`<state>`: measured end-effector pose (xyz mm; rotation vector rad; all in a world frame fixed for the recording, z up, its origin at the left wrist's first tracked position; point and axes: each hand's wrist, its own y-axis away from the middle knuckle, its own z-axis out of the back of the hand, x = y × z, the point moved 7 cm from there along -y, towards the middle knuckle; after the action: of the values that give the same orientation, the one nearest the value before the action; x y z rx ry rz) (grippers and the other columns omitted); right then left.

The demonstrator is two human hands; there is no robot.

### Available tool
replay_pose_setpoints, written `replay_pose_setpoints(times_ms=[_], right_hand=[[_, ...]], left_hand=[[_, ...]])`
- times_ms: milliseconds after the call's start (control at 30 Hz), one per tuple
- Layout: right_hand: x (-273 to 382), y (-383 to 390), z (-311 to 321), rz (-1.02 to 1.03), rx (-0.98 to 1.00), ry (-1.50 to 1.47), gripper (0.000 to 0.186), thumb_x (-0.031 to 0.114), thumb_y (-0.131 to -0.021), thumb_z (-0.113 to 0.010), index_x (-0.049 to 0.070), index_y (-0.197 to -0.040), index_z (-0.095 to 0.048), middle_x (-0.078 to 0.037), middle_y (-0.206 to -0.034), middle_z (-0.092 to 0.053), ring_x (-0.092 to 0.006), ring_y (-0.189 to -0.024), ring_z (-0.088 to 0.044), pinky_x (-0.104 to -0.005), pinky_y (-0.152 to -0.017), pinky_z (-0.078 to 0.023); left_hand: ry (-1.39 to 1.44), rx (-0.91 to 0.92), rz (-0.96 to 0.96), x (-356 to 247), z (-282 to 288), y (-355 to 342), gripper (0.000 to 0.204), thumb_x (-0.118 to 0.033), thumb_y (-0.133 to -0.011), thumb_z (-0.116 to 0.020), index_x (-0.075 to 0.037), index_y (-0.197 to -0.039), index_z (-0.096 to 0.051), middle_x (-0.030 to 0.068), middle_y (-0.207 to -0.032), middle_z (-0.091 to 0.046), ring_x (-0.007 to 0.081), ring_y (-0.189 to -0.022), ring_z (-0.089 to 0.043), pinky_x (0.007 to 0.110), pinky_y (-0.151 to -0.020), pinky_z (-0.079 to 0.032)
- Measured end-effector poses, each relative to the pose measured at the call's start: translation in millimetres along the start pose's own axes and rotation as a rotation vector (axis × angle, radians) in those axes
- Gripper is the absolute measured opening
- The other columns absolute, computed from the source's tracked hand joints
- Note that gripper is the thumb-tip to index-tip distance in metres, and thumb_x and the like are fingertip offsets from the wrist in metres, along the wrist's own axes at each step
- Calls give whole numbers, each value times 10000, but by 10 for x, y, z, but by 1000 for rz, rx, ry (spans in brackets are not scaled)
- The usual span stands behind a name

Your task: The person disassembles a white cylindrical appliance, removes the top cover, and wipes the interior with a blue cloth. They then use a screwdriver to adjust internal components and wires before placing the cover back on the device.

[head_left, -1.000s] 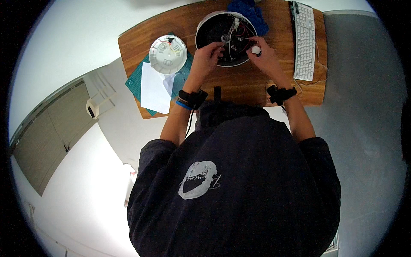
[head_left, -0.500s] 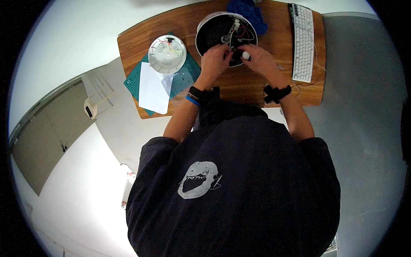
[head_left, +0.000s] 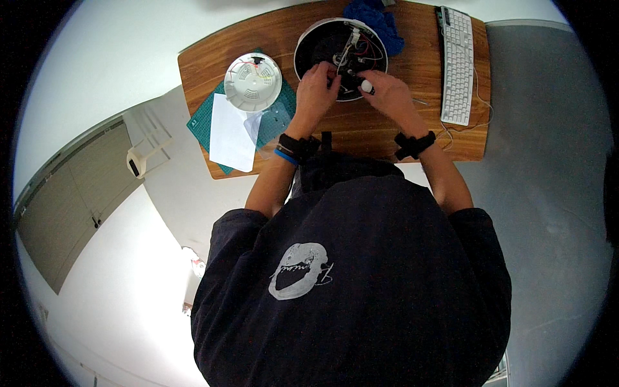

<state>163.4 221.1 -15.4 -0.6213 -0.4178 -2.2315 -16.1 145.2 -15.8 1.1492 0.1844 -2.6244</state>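
Note:
A round white-rimmed housing (head_left: 298, 59) with a black interior stands at the far middle of the table. Inside it are red and white wires (head_left: 365, 46) and a metal-looking bracket (head_left: 353, 37). My left hand (head_left: 315, 93) reaches over its near left rim, fingers bent together beside a white wire; what they pinch, if anything, is hidden. At the near right rim my right hand (head_left: 392, 97) is closed around a small tool with a white rounded end (head_left: 367, 86) and a dark part below. The tool's tip cannot be made out.
On the left a white round cover (head_left: 253, 87) with wires lies on a green cutting mat (head_left: 205, 122), near a white paper sheet (head_left: 229, 138) and a clear plastic bag (head_left: 274, 122). Blue cloth (head_left: 380, 22) lies behind the housing. A white keyboard (head_left: 456, 68) stands at right, its cable trailing.
My left hand has drawn slightly left and away from my right hand, opening a gap over the housing. My right hand has shifted slightly, still holding the white-ended tool.

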Motion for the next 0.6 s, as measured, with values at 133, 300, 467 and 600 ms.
replay_pose_setpoints(times_ms=[133, 300, 467, 600], right_hand=[[-22, -37, -22, -23, 54, -40, 517, 254, -965, -796, 163, -1451, -646, -129, -1334, -751, -373, -1175, -737, -482, -997, -614], [-37, -33, 12, -22, 10, -147, 563, 276, -991, -777, 155, -1515, -612, -174, -1361, -735, -399, -1214, -712, -507, -1033, -592], [-37, -1, 25, -53, 46, -138, 653, 283, -1002, -767, 136, -1593, -533, -196, -1378, -726, -416, -1214, -709, -512, -1029, -593], [-82, -11, 53, -224, 126, -151, 742, 298, -998, -766, 105, -1647, -463, -273, -1238, -758, -447, -1088, -753, -528, -922, -634]], left_hand=[[-160, -43, 11, -118, 111, -7, 432, -172, -932, -811, -36, -1298, -628, 197, -1140, -709, 411, -1090, -684, 494, -947, -556], [-210, -147, -29, -270, 253, -27, 677, -156, -887, -827, -68, -1483, -517, 239, -1424, -558, 477, -1287, -561, 549, -1083, -494], [-302, -160, -170, -374, 159, -59, 686, -93, -876, -796, -155, -1515, -554, 220, -1504, -512, 478, -1359, -517, 573, -1132, -471], [-367, -86, -223, -324, -22, -27, 567, -42, -879, -762, -175, -1424, -671, 211, -1514, -525, 468, -1371, -518, 563, -1135, -484]])
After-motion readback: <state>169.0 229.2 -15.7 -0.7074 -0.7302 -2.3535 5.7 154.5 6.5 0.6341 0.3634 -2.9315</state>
